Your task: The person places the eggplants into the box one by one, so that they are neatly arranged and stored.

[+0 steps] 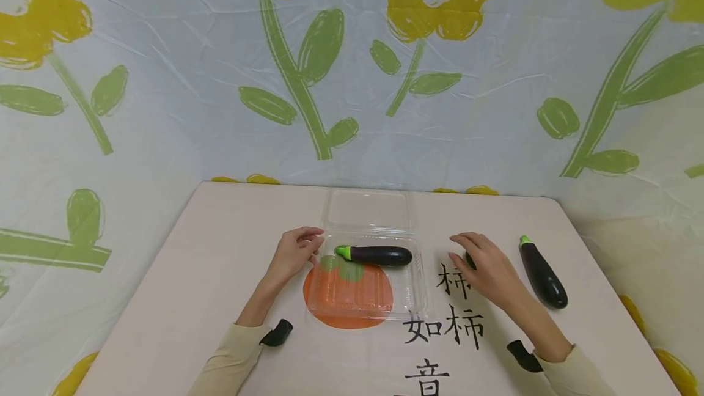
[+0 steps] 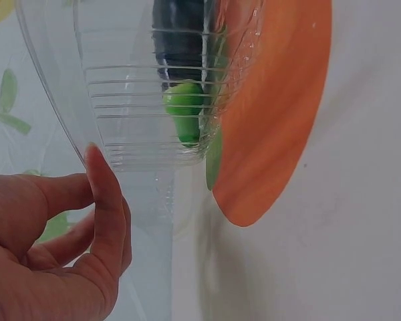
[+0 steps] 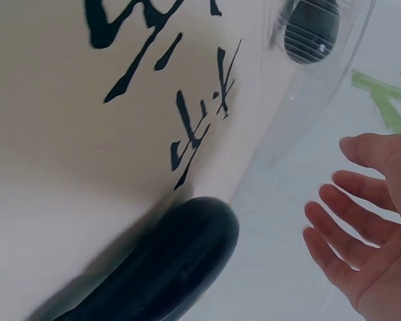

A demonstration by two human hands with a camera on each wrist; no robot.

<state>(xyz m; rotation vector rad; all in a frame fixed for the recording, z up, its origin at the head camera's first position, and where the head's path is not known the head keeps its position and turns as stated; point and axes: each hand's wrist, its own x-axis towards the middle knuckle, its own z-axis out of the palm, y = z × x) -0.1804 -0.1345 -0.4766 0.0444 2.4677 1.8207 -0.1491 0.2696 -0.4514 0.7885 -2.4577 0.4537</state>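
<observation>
Left hand (image 1: 297, 250): fingers bent, tips at the left rim of the clear box (image 1: 425, 298); grip cannot be told. Right hand (image 1: 486, 267): loosely spread, holding nothing, above a partly hidden eggplant (image 3: 180, 261). Table (image 1: 231, 249) writing (image 1: 429, 376) reads 柿, 如柿, 音. Boxed eggplant (image 1: 379, 255): long axis crosswise, green stem left. Far-right eggplant (image 1: 543, 277): slanted, stem pointing away from the person.

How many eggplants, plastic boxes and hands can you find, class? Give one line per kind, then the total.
Hands: 2 (left hand, right hand)
Plastic box: 1
Eggplants: 3 (boxed eggplant, rightmost eggplant, eggplant mostly hidden by the right hand in the head view)
Total: 6
</observation>
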